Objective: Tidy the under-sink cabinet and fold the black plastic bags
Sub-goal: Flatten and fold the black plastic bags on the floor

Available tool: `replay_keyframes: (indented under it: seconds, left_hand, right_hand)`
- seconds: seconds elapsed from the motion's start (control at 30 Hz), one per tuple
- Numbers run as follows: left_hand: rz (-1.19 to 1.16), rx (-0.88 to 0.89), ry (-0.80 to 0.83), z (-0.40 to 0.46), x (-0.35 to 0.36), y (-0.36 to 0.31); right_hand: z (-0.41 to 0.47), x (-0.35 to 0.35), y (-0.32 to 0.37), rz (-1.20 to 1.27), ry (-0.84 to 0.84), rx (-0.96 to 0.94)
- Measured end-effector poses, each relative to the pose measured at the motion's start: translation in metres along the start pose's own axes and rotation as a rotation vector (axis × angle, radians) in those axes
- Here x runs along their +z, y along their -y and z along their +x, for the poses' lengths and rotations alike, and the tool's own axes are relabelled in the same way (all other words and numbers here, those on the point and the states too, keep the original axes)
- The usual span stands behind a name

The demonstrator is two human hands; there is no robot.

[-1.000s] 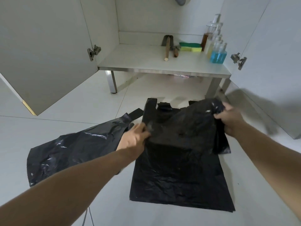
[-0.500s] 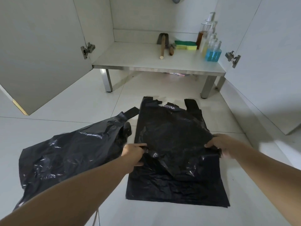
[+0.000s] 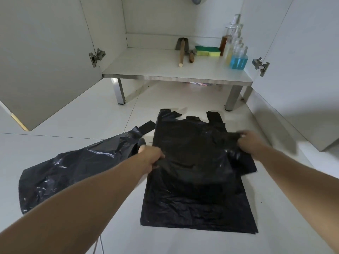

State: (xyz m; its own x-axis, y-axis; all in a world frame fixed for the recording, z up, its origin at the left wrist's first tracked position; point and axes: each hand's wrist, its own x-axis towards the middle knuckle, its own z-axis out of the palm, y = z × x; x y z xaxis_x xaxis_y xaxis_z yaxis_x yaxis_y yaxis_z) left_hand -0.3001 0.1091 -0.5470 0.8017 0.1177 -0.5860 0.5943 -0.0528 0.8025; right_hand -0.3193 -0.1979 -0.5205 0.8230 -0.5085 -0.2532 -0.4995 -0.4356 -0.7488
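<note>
A black plastic bag [image 3: 194, 143] is held spread between both hands, its handles pointing toward the cabinet. My left hand [image 3: 152, 158] pinches its left edge and my right hand [image 3: 249, 142] grips its right edge. Beneath it a stack of flattened black bags [image 3: 198, 208] lies on the white tiled floor. Another crumpled black bag [image 3: 77, 171] lies to the left, partly hidden by my left forearm. The under-sink cabinet [image 3: 165, 68] stands open ahead.
On the cabinet shelf lie a wooden-handled tool [image 3: 181, 52], a smaller tool [image 3: 191, 56], green-yellow sponges [image 3: 208, 51] and several pump bottles [image 3: 236, 52], one with blue liquid. The left door [image 3: 45, 57] and right door [image 3: 302, 61] are swung open. A grey pipe [image 3: 197, 0] hangs above.
Both hands drew the held bag back toward me and lowered it half a second ago; now they have lifted it again slightly over the stack. The camera view shifted a little.
</note>
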Motion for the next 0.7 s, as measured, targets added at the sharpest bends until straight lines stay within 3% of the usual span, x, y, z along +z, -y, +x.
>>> replay_keyframes:
  seconds: [0.2,0.3,0.37,0.47,0.6,0.7]
  left_hand:
    - [0.148,0.786,-0.204,-0.031,0.010,-0.076]
    - [0.260,1.207,-0.330,-0.045,0.006,-0.065]
    - [0.367,1.300,-0.327,-0.043,0.002,-0.037]
    - [0.522,1.102,-0.226,-0.028,-0.006,0.013]
    - [0.779,0.510,0.020,-0.019,-0.016,0.053]
    - [0.899,0.325,0.115,-0.022,-0.018,0.065]
  right_hand:
    - [0.007,-0.031,0.067,-0.029,-0.446,-0.504]
    - [-0.002,-0.031,0.064,0.085,-0.652,-0.690]
    - [-0.009,-0.019,0.043,0.083,-0.699,-0.728]
    - [-0.015,0.001,-0.002,-0.012,-0.600,-0.601]
    - [-0.028,0.018,-0.054,-0.168,-0.239,-0.324]
    - [-0.041,0.024,-0.071,-0.184,-0.091,-0.175]
